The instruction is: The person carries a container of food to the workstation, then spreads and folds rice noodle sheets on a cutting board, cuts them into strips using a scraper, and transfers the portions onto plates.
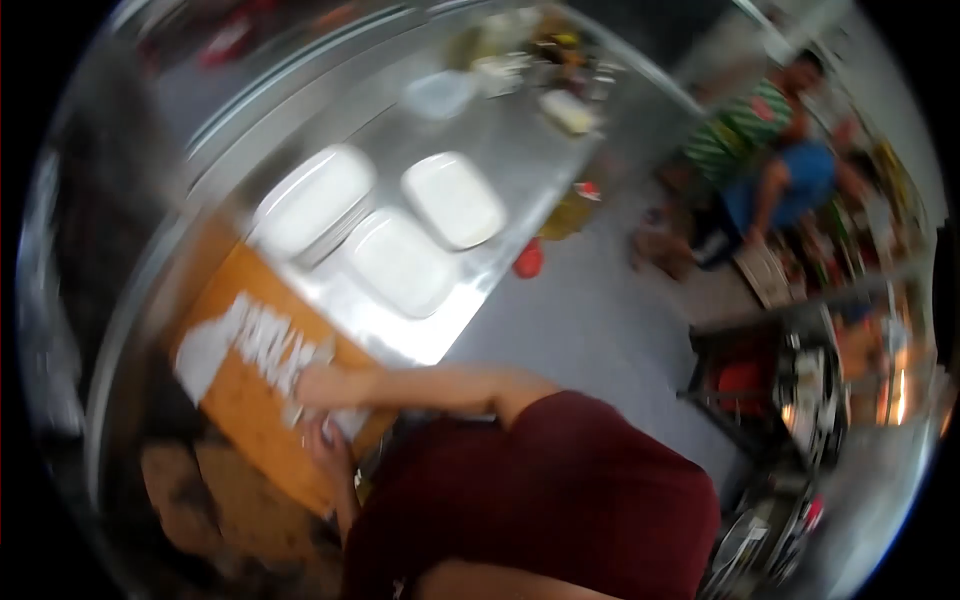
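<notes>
An orange-brown cutting board [235,300] lies in front of me, blurred by motion. White strips of food [265,340] are spread in a row over it, with a flat white piece [202,358] at their far end. My right hand [320,387] is closed at the near end of the strips; what it grips is too blurred to make out, though something greyish shows just below it. Beside it, my left hand [328,447] has its fingers curled against another white piece of food [350,421] on the board.
White trays [318,200], some stacked, stand on a steel table [455,340] beyond the board. A clear container [440,95] and assorted items sit at its far end. Two people [790,185] are across the floor. A dark stand [735,375] is at right.
</notes>
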The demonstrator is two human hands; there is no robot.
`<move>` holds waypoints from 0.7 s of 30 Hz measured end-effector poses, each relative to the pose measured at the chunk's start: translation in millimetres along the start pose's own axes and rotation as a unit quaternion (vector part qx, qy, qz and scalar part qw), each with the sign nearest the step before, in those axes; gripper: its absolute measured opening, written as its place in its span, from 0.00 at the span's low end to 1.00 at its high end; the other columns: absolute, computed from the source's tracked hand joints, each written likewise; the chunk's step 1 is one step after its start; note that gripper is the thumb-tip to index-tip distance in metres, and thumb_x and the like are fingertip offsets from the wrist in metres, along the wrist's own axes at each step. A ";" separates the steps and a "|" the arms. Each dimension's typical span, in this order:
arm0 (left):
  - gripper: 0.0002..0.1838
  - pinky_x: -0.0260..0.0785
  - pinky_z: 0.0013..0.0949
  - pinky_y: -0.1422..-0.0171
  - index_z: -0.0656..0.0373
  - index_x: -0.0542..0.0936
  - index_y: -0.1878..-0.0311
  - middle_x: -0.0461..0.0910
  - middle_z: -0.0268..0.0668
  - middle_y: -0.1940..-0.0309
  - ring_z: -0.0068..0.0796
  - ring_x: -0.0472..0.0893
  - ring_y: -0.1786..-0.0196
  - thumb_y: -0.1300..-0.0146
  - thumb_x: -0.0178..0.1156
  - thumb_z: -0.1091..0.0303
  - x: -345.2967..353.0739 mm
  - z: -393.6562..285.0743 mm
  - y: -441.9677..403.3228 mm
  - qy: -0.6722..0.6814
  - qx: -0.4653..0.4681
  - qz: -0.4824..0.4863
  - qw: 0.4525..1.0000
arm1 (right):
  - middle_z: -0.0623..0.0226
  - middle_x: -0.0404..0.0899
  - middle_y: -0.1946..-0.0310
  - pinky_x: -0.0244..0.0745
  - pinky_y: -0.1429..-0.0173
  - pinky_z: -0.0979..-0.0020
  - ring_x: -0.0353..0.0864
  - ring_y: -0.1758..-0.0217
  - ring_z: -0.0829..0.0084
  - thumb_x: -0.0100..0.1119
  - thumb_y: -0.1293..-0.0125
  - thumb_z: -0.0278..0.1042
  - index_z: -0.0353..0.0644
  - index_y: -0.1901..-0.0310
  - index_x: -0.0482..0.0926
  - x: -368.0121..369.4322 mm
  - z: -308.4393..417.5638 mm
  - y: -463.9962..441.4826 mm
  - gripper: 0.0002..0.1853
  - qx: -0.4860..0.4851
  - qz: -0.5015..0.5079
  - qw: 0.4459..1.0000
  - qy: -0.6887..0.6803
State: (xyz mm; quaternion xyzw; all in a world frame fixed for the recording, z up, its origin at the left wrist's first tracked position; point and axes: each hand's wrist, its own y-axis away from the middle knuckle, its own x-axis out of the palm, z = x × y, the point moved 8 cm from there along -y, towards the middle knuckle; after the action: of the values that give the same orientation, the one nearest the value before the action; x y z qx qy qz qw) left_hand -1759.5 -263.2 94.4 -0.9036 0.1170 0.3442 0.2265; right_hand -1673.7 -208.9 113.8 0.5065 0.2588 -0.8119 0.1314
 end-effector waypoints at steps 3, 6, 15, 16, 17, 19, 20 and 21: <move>0.12 0.65 0.41 0.52 0.63 0.77 0.58 0.76 0.48 0.59 0.49 0.74 0.57 0.46 0.58 0.70 14.0 43.8 11.0 0.070 -0.088 -0.012 0.994 | 0.62 0.79 0.73 0.75 0.65 0.64 0.79 0.69 0.65 0.55 0.56 0.31 0.41 0.76 0.78 -16.7 21.6 27.3 0.06 -0.009 0.029 0.998 0.052; 0.11 0.65 0.43 0.53 0.62 0.77 0.59 0.76 0.45 0.61 0.49 0.73 0.57 0.48 0.59 0.73 14.3 43.7 22.7 -0.017 -0.101 0.012 0.995 | 0.63 0.77 0.69 0.74 0.60 0.67 0.77 0.61 0.63 0.53 0.51 0.31 0.42 0.68 0.77 -4.1 20.0 16.8 0.08 -0.005 0.150 0.988 0.041; 0.09 0.67 0.37 0.60 0.61 0.77 0.63 0.74 0.38 0.62 0.41 0.74 0.65 0.50 0.59 0.74 -12.9 11.8 19.0 -0.023 -0.108 -0.057 0.992 | 0.64 0.75 0.72 0.74 0.70 0.70 0.77 0.66 0.64 0.53 0.52 0.29 0.43 0.72 0.75 -11.3 25.7 16.2 0.04 -0.038 0.121 0.986 0.112; 0.09 0.67 0.38 0.61 0.61 0.77 0.63 0.74 0.38 0.63 0.41 0.74 0.65 0.51 0.59 0.74 -9.6 15.1 21.9 0.007 -0.126 -0.059 0.990 | 0.64 0.75 0.72 0.74 0.70 0.69 0.77 0.66 0.64 0.53 0.52 0.29 0.43 0.72 0.75 -12.1 21.4 17.3 0.05 -0.030 0.123 0.987 0.103; 0.09 0.67 0.38 0.61 0.61 0.77 0.63 0.74 0.38 0.63 0.41 0.74 0.66 0.51 0.59 0.74 -8.9 16.4 24.7 0.037 -0.142 -0.059 0.987 | 0.64 0.75 0.71 0.75 0.70 0.69 0.77 0.66 0.64 0.53 0.52 0.29 0.43 0.72 0.75 -18.9 21.4 15.8 0.05 -0.020 0.126 0.988 0.093; 0.10 0.67 0.38 0.62 0.60 0.77 0.63 0.73 0.39 0.65 0.41 0.73 0.66 0.51 0.59 0.74 -22.5 10.7 17.4 0.000 -0.106 -0.093 0.990 | 0.64 0.75 0.71 0.75 0.69 0.69 0.77 0.65 0.65 0.53 0.52 0.29 0.42 0.70 0.75 -25.6 32.3 19.9 0.06 -0.028 0.103 0.989 0.098; 0.10 0.67 0.38 0.62 0.60 0.77 0.63 0.73 0.39 0.65 0.42 0.73 0.65 0.51 0.59 0.74 -22.3 15.6 19.4 -0.003 -0.108 -0.099 0.989 | 0.64 0.75 0.71 0.75 0.69 0.69 0.77 0.65 0.65 0.53 0.52 0.29 0.42 0.69 0.75 -17.9 34.0 18.9 0.06 -0.035 0.118 0.988 0.089; 0.10 0.67 0.38 0.62 0.60 0.77 0.63 0.73 0.39 0.65 0.42 0.73 0.65 0.52 0.59 0.75 -18.7 20.2 26.2 -0.003 -0.112 -0.098 0.989 | 0.63 0.75 0.71 0.75 0.69 0.69 0.77 0.65 0.64 0.53 0.52 0.29 0.41 0.69 0.75 -10.0 38.2 23.3 0.07 -0.038 0.137 0.987 0.078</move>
State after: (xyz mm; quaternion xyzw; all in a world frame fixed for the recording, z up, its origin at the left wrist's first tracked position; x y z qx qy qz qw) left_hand -1794.3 -275.0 85.1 -0.9295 -0.0125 0.3335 0.1569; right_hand -1686.9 -249.9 129.6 0.5934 0.2271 -0.7340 0.2399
